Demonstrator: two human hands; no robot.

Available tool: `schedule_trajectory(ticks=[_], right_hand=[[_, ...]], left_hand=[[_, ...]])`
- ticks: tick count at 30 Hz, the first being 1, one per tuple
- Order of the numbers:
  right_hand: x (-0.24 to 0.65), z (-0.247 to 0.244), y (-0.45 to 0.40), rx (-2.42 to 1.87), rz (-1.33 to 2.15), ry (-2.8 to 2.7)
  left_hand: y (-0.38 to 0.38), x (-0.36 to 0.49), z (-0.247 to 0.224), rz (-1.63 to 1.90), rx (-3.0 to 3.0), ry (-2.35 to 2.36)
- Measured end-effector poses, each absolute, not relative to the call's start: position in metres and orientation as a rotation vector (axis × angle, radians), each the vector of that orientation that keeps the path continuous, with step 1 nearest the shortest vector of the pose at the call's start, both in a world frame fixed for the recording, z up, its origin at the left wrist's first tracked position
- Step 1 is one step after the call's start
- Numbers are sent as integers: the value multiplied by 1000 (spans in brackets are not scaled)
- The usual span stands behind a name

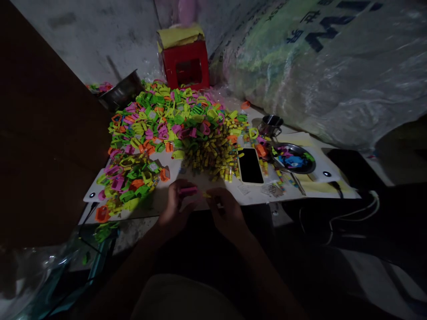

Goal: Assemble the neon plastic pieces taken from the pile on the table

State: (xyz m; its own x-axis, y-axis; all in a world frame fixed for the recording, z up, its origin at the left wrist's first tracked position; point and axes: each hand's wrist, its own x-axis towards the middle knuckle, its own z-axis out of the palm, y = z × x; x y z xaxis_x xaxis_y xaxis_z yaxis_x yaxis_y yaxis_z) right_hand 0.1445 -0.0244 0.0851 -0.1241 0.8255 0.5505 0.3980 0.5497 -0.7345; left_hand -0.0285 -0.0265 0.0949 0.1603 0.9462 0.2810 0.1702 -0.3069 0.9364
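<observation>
resting toward the left end of the white table [147,211], one loose heap [156,111] of green, yellow, pink and orange plastic pieces, far too many to count, spreads rightward; one metal pan [122,91] tilts behind it. the left hand [174,206] is curled nearly closed, fingers pinching one pink piece [188,191] just above the table's near edge. behind the heap stands one red box [187,66], yellow paper [181,36] over its top. just right of the left hand, the right hand [226,208] has its fingertips drawn together on one small yellow piece [207,194] — the two held pieces are close, though whether they touch i cannot tell. beyond the hands lies a dense cluster [210,153] of small yellow parts, uncountable too. then come one phone [251,166], its screen dark, one metal cup [271,125], and one metal dish [295,158] holding blue, pink and green bits. at the right, one big clear plastic bag [333,89] carries dark print, upside down — 世界 and larger letters, cut off and hard to read.
</observation>
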Motion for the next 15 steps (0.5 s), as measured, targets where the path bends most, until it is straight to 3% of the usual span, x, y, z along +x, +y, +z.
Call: schedule_trajectory(ticks=[8, 15], right_hand=[[146, 90, -29, -1368, 237, -2197], [138, 95, -35, -1428, 307, -2361]], left_hand=[[-33, -36, 88, 956, 1488, 1222], [-30, -40, 100, 654, 1745, 1317]])
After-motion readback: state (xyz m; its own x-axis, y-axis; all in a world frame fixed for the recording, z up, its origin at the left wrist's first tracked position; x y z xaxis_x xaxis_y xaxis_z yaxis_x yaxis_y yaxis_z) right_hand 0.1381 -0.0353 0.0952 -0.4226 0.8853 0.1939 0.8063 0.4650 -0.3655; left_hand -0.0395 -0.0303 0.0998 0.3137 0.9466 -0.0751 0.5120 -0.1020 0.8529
